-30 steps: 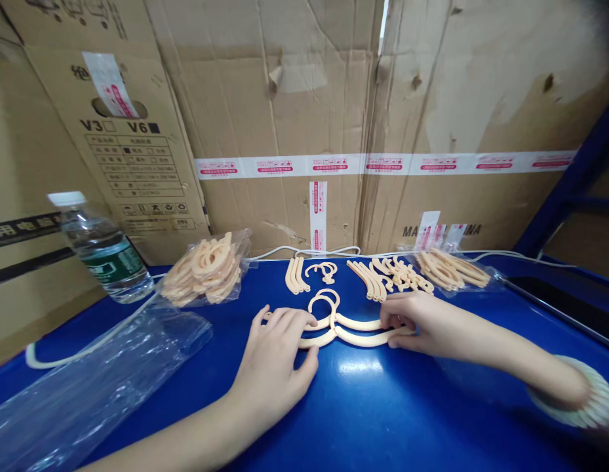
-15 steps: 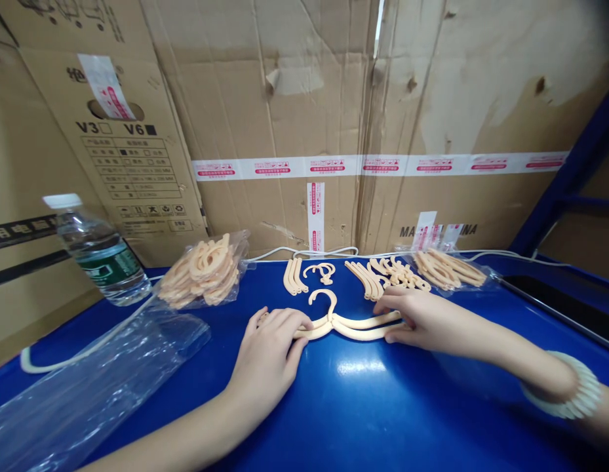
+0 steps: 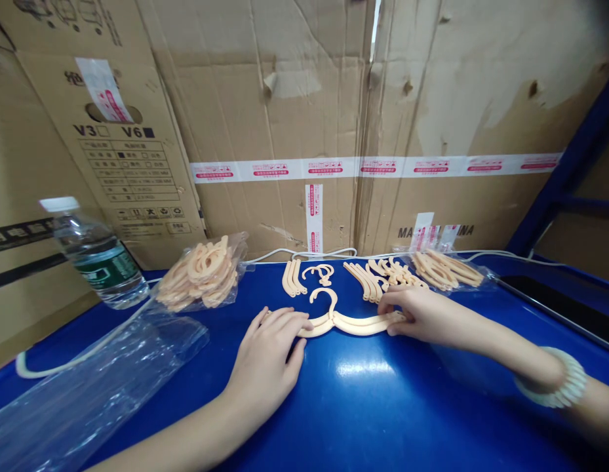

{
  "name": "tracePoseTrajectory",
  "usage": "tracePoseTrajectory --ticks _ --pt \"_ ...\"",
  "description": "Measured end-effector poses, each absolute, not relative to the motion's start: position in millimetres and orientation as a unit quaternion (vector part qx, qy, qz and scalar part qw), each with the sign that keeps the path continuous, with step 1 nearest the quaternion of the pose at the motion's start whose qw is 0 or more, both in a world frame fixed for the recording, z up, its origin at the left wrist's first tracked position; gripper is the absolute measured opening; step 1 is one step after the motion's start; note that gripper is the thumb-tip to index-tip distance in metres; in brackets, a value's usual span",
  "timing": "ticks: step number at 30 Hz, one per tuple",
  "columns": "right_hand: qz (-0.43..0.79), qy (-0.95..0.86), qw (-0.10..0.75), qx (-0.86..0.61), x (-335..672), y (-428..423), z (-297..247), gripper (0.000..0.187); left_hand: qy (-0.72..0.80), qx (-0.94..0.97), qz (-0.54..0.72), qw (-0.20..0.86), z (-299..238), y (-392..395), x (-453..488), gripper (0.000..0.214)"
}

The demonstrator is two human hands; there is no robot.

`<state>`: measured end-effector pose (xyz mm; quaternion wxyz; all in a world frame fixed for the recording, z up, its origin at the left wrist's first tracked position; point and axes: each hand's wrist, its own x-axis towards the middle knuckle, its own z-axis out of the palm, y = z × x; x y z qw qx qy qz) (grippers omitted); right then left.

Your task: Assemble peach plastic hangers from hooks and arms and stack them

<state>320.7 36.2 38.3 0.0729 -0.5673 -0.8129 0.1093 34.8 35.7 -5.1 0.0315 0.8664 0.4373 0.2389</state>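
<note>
A cream-coloured folding hanger (image 3: 360,325) with an upright curved hook lies on the blue tabletop between my hands. My left hand (image 3: 275,344) is curled over its left arm, covering most of that end. At the other end, my right hand (image 3: 415,313) pinches the tip of the right arm with thumb and fingers. The paired bars of the right arm lie close together. Just behind the hanger are loose curved arm pieces (image 3: 294,278), a few loose hooks (image 3: 320,271), more arm pieces (image 3: 366,282) and a heap of small hook parts (image 3: 397,272).
Bagged cream parts lie in a clear bag (image 3: 200,274) at left and another bag (image 3: 444,269) at right. A water bottle (image 3: 100,255), an empty plastic bag (image 3: 98,387), a white cable (image 3: 88,354) and a dark phone-like device (image 3: 560,308) surround the work area. Cardboard (image 3: 275,216) stands behind.
My right hand has pressed the two bars of the hanger's right arm together; a gap showed between them before. My left hand stays on the left arm.
</note>
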Motion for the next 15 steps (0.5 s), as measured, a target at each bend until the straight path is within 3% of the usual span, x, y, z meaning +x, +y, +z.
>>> tracePoseTrajectory --ticks 5,15 --pt "0.111 -0.811 0.070 -0.569 321.3 35.9 39.5 0.014 0.436 0.867 0.240 0.025 -6.7 34.6 35.9 0.027" --pt "0.110 -0.808 0.038 -0.577 335.7 37.7 52.5 0.036 0.417 0.873 0.252 0.025 -9.3 33.1 37.0 0.026"
